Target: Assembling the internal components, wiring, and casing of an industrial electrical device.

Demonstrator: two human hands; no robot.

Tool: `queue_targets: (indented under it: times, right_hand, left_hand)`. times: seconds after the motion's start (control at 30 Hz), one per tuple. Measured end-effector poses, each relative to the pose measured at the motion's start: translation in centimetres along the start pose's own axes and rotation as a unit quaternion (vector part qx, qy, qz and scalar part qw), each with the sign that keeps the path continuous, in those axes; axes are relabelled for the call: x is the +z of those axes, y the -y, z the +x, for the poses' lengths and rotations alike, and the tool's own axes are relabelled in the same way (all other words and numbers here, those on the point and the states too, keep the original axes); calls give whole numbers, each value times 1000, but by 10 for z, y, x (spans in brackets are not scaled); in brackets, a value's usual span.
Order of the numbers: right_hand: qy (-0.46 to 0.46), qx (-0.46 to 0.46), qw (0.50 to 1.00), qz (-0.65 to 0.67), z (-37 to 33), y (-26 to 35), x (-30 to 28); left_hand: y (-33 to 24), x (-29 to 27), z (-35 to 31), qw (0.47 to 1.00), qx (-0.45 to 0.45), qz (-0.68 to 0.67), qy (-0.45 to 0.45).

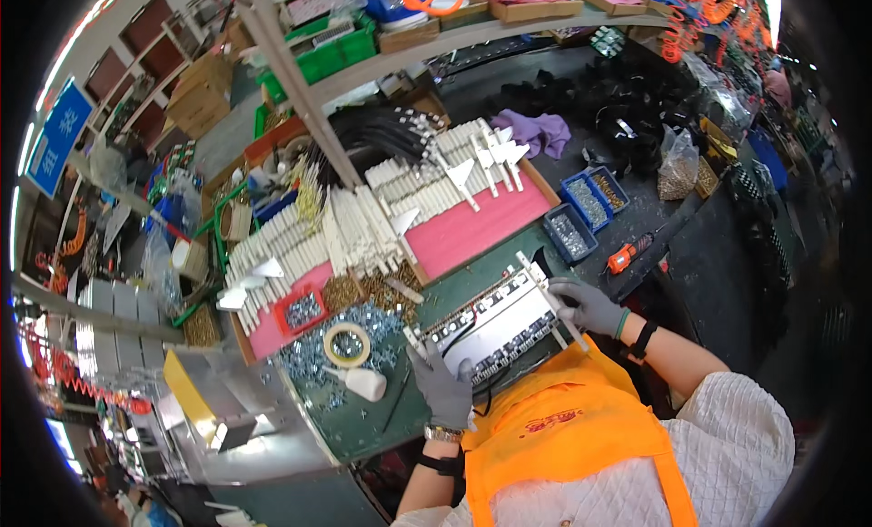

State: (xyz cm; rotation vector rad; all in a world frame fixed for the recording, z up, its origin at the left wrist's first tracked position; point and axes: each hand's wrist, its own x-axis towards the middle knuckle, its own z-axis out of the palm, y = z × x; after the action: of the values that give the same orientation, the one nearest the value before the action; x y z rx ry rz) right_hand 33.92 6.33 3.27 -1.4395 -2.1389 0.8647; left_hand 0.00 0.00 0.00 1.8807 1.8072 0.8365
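Gripping the framed assembly by its two ends suits this handling: your gloved left hand grasps its left end and your gloved right hand its right end, though the undersides of both grips are hidden. It sits at the centre of the frame, slanting up to the right, just in front of your orange apron; you cannot tell from here whether it rests on the table or is lifted. You would do well to press on the end bars rather than on the rows of small parts, to turn both ends together so nothing twists, and to mind the black cable at the near edge.

Left of it, your green table carries loose screws, a tape roll and a white bottle; stray screws could catch underneath. White parts fill pink-lined boxes at centre left, with blue bins and an orange driver to the right. Beyond, a blue sign hangs upper left, a shelf crosses the top, and coiled orange hoses crowd the upper right.
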Motion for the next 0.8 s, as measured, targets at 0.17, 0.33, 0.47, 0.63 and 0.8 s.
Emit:
queue_targets:
  times: [0.17,0.33,0.47,0.63,0.8]
  right_hand:
    - [-20,26,999,-7,111,21,-55]
    - [-6,-8,999,-51,272,11,-41]
    - [-129,10,991,-14,393,-18,-20]
    - [-231,-17,971,-57,476,-14,-14]
    - [-182,60,964,-184,506,-15,-3]
  left_hand:
    - [-10,-8,1,997,-70,23,-5]
    - [-12,-6,5,995,-92,37,3]
    - [-13,-6,2,995,-84,56,0]
    - [-12,-7,7,994,-85,65,-1]
    - [0,2,3,993,-25,113,-16]
